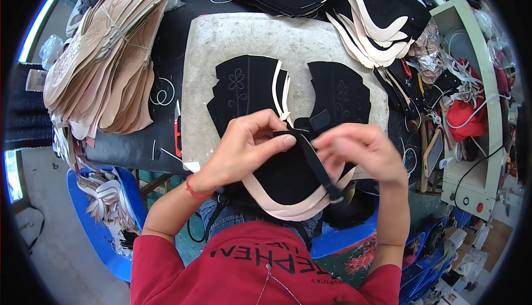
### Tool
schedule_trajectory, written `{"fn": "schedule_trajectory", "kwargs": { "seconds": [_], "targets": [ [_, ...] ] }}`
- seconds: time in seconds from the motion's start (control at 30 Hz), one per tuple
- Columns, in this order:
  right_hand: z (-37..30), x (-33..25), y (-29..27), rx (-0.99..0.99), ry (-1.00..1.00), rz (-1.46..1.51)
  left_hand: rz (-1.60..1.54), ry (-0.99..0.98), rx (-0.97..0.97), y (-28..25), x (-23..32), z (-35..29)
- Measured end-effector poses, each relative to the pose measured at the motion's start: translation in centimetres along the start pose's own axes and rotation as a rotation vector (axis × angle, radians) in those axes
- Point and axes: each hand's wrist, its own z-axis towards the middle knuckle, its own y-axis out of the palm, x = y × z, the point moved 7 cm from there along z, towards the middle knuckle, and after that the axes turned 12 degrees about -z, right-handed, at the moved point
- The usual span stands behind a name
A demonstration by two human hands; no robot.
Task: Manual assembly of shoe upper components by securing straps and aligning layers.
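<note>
Both hands meet over a stack of black shoe-upper pieces with cream lining (285, 186), held just above the near edge of a worn white work board (244, 36). My left hand (246, 147) pinches the top of the piece, thumb pressed on a narrow black strap (318, 163). My right hand (363, 150) grips the same strap from the right. Two fans of black embroidered pieces lie on the board beyond the hands, one at left (244, 91) and one at right (338, 94).
A tall bundle of tan cut pieces (105, 55) tied with bands sits at left. More black and cream pieces (354, 11) pile at the back. A red-handled knife (178, 130) lies beside the board. A pale green machine (479, 111) with cables stands at right. A blue bin (102, 233) sits below left.
</note>
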Motion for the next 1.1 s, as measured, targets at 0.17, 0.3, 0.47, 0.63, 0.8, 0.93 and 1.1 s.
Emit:
{"fn": "schedule_trajectory", "kwargs": {
  "seconds": [0.17,0.3,0.47,0.63,0.8,0.93,1.1],
  "targets": [
    [1.8,3.0,-0.5,0.153,-0.067,-0.115,-0.045,-0.068,-0.083,0.7,0.1,0.1],
    [2.3,3.0,1.0,0.287,-0.040,-0.167,-0.009,-0.125,-0.041,0.4,-0.1,0.2],
    [2.0,3.7,0.3,0.349,-0.122,-0.174,-0.197,-0.211,-0.054,-0.6,-0.5,0.1],
    [2.1,3.5,0.1,0.312,-0.087,-0.160,-0.329,-0.244,-0.069,-0.5,-0.7,0.1],
    [1.5,2.9,0.6,0.327,-0.115,-0.071,0.043,0.025,0.013,0.6,0.7,0.5],
    [-0.5,2.5,2.3,0.351,0.024,-0.226,-0.081,0.109,0.148,0.0,1.5,-0.4],
    [-2.2,-0.9,1.0,0.868,-0.137,-0.626,0.422,0.736,0.257,1.2,8.8,-2.2]
  ]
}}
